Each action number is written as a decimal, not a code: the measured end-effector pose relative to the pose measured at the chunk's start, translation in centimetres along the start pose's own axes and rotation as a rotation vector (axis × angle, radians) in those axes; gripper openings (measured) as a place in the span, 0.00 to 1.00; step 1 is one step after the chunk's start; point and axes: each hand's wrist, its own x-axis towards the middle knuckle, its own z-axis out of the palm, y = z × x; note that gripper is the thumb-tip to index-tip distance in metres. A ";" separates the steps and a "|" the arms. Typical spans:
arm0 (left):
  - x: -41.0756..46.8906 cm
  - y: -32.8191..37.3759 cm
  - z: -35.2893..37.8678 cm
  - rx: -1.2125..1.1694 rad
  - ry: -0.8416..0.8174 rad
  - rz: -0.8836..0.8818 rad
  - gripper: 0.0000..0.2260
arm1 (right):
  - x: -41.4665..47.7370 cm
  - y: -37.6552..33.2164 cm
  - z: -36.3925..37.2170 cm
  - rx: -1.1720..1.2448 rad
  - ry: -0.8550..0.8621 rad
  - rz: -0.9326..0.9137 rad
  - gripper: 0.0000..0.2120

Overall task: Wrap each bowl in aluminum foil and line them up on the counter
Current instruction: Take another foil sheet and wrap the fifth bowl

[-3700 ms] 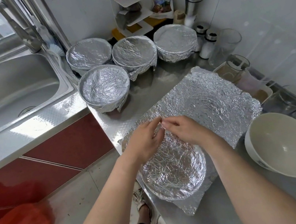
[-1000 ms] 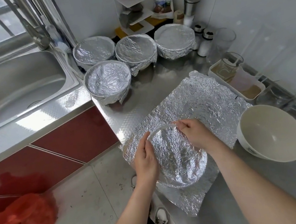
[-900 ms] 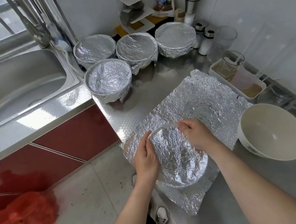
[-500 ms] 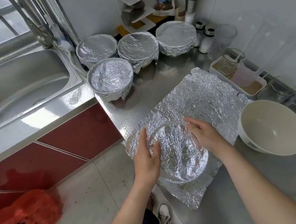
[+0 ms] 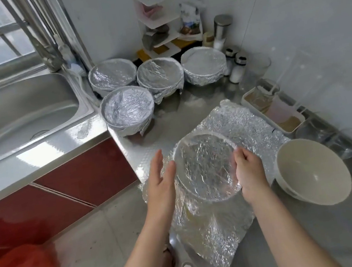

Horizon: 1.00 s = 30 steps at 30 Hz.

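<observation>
Four foil-wrapped bowls (image 5: 129, 110) stand grouped at the back of the table (image 5: 190, 113), beside the sink (image 5: 19, 115). A fifth bowl (image 5: 205, 167) is near the front edge with foil pressed inside and its skirt still loose. The left grip (image 5: 161, 179) lies flat and released against its side, and the right grip (image 5: 248, 172) curls on its rim. One bare white bowl (image 5: 313, 172) and one spare foil sheet (image 5: 244, 123) remain.
</observation>
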 end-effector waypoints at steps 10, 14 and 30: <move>6.3 4.2 3.9 0.218 -0.058 0.219 0.14 | 5.3 -5.6 3.3 0.409 0.268 0.169 0.19; 11.1 5.0 4.4 0.403 0.067 0.265 0.16 | 7.6 -7.5 4.9 0.357 0.306 0.103 0.19; 17.9 3.8 1.4 0.644 0.120 0.152 0.13 | 14.2 -6.0 12.1 0.132 0.194 0.039 0.10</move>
